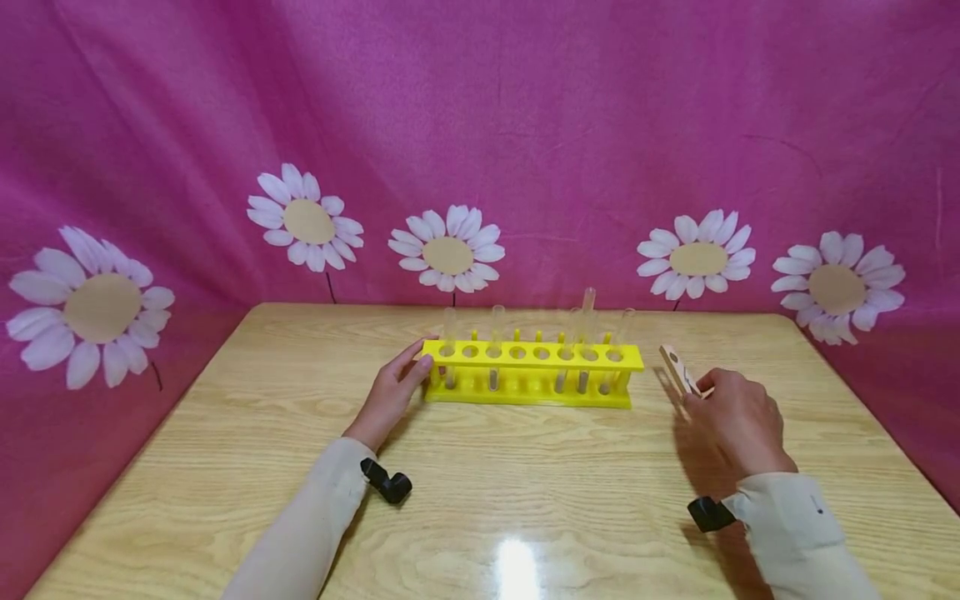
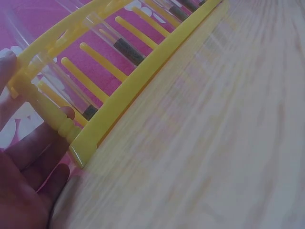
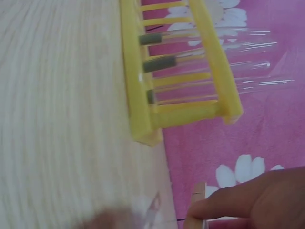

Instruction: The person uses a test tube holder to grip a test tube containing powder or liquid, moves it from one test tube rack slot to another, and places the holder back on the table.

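A yellow test tube rack (image 1: 529, 398) stands upright on the table, with several clear test tubes in its holes. Dark grey matter fills the bottom of the tubes, as in one test tube (image 2: 128, 51) in the left wrist view. One test tube (image 1: 589, 300) right of the middle reaches higher than the others. My left hand (image 1: 390, 396) grips the rack's left end, thumb in front and fingers behind. Right of the rack, apart from it, my right hand (image 1: 738, 414) pinches a wooden test tube holder (image 1: 677, 367) that points up and leftward.
The wood-grain table (image 1: 465, 517) carries the rack near its back edge. Behind and along both sides hangs a pink cloth (image 1: 570, 125) printed with large white daisies. Black wrist devices sit at both cuffs.
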Demonstrator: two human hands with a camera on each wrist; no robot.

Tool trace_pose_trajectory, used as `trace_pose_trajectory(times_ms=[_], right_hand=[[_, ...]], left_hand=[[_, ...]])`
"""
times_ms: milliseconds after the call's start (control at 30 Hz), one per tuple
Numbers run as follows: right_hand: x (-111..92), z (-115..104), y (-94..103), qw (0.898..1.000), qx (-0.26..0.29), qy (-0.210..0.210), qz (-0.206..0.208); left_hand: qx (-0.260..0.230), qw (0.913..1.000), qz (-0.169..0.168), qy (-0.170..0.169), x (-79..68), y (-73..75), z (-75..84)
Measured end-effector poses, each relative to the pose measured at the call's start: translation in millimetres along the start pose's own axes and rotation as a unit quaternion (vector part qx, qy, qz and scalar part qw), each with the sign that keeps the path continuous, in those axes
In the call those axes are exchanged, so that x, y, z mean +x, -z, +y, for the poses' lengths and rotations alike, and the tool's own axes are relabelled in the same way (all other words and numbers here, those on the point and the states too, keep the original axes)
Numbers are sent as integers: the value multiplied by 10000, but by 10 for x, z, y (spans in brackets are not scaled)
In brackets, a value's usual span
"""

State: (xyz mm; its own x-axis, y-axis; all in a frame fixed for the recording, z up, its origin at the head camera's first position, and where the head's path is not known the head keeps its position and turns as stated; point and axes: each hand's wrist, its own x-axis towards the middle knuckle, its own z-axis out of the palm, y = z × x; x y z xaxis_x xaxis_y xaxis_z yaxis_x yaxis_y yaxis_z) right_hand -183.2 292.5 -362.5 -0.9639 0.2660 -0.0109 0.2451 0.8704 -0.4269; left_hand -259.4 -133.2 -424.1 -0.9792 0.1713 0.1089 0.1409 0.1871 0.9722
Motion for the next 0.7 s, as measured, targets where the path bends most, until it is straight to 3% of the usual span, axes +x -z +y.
trace_pose_trajectory(times_ms=[133,233,367,700], right_hand=[[2,6,-51,9988,-10,-153,-461],[-1,7,-86,9973,-5,-188,-712],[5,6,-119,9975,-74,-93,-695],[22,-2,-144,9966,-191,-113,-787]], left_hand=[[-90,9999,-78,-13,-7,0,28],[-95,9999,-142,-3,-71,-3,149],[-54,9999,-136,0,-146,-12,287],[-32,10000,-48,-61,-137,-20,301]])
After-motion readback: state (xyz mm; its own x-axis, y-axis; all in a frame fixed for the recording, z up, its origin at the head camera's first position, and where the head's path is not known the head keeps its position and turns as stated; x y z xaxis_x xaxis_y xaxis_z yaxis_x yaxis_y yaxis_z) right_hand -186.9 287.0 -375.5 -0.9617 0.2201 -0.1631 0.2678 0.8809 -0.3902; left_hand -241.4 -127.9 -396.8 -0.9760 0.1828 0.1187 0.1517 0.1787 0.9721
